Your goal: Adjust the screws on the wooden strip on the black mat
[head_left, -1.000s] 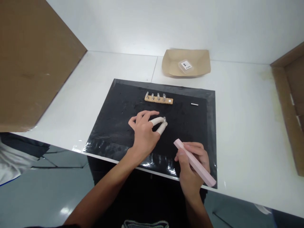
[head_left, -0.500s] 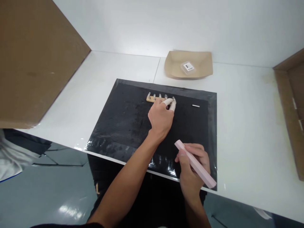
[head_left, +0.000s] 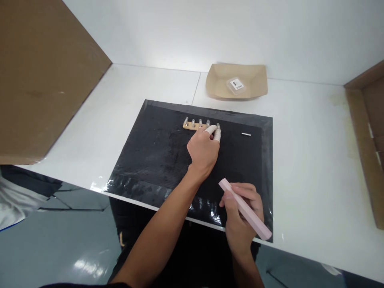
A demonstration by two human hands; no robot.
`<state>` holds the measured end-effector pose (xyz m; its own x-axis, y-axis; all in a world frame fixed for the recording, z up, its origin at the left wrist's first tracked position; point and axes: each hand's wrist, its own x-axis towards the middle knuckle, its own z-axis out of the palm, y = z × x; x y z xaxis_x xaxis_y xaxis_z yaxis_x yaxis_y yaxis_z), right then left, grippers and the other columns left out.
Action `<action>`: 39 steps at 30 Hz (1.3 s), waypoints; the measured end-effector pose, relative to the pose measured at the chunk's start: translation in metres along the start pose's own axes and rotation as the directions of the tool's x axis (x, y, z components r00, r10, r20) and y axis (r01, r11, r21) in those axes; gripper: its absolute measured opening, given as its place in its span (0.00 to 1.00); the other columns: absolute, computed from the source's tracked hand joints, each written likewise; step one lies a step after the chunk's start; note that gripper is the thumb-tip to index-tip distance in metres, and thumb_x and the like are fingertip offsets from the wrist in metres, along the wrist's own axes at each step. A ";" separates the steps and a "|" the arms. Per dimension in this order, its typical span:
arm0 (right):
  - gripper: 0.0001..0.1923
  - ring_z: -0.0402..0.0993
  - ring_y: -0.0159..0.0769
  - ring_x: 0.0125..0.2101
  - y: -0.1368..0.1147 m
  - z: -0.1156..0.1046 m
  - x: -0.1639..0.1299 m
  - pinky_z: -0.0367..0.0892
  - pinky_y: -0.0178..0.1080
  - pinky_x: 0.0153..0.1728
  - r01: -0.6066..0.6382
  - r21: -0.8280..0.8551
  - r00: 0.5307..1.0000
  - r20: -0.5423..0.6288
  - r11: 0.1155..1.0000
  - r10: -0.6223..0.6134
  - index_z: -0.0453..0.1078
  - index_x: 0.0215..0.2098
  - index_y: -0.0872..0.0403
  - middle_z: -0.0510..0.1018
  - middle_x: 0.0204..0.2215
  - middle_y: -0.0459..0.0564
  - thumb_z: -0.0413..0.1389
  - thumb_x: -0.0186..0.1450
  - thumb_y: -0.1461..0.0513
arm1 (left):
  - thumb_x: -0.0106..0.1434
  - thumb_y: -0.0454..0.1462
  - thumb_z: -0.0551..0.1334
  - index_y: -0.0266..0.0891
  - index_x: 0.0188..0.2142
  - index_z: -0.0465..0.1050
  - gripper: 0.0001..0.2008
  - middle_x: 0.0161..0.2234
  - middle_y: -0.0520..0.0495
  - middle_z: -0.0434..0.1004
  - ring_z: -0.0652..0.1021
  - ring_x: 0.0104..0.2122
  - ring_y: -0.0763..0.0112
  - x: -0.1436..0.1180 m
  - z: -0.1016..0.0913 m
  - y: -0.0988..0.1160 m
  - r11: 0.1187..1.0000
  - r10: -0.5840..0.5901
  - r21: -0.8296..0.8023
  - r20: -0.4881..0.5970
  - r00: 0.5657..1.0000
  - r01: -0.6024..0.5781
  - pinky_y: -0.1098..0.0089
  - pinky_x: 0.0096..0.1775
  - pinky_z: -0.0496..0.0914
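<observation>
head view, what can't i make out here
All in the head view:
Wooden strip, right end: hidden by the left hand.
Rightmost clear tip, lower part: covered by the white-wrapped fingers.
Small labelled case, its print: too small to read.
Cardboard box on the right: cut off by the picture's right edge.
Right hand: partly hidden by the pink stick.

Left hand (head_left: 203, 149) over far half of black mat (head_left: 156, 148), thumb and forefinger pinched — right hand (head_left: 240, 229) by its near right corner, fingers curled.
</observation>
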<state>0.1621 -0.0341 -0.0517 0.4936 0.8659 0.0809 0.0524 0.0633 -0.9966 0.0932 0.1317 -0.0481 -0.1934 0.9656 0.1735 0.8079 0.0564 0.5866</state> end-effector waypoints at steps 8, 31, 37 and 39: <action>0.04 0.77 0.32 0.37 0.000 0.001 0.000 0.72 0.33 0.27 -0.013 -0.010 1.000 0.001 1.000 0.013 0.71 0.40 0.51 0.71 0.42 0.48 0.61 0.68 0.63 | 0.67 0.39 0.64 0.43 0.36 0.81 0.07 0.29 0.49 0.80 0.74 0.28 0.69 0.001 0.000 -0.004 1.000 0.022 0.007 -0.030 0.999 -0.022 0.69 0.32 0.62; 0.04 0.76 0.31 0.36 0.001 0.002 0.001 0.69 0.32 0.26 -0.006 0.019 1.000 0.014 1.000 0.005 0.71 0.40 0.51 0.71 0.41 0.47 0.61 0.68 0.64 | 0.63 0.45 0.71 0.42 0.55 0.78 0.22 0.44 0.45 0.78 0.77 0.40 0.64 -0.004 -0.056 -0.015 0.968 0.244 0.051 0.048 0.968 -0.247 0.67 0.41 0.71; 0.04 0.75 0.31 0.36 -0.001 0.000 0.001 0.71 0.34 0.29 -0.033 0.022 0.998 0.044 0.999 0.032 0.72 0.41 0.50 0.71 0.42 0.47 0.61 0.69 0.63 | 0.65 0.43 0.68 0.41 0.55 0.77 0.20 0.61 0.38 0.71 0.70 0.58 0.47 0.038 -0.105 -0.049 0.823 0.521 0.109 0.247 0.817 -0.558 0.47 0.58 0.64; 0.04 0.75 0.32 0.37 -0.001 0.001 0.001 0.71 0.34 0.30 -0.021 0.023 0.999 0.046 1.000 0.020 0.72 0.41 0.49 0.71 0.41 0.47 0.61 0.68 0.63 | 0.66 0.42 0.68 0.45 0.56 0.76 0.20 0.65 0.39 0.67 0.65 0.63 0.42 0.051 -0.112 -0.051 0.768 0.575 0.085 0.344 0.742 -0.635 0.41 0.60 0.59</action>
<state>0.1622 -0.0326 -0.0509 0.4542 0.8888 0.0606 0.0220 0.0568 -0.9981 -0.0208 0.1493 0.0194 0.5127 0.8364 0.1938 0.7905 -0.5479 0.2735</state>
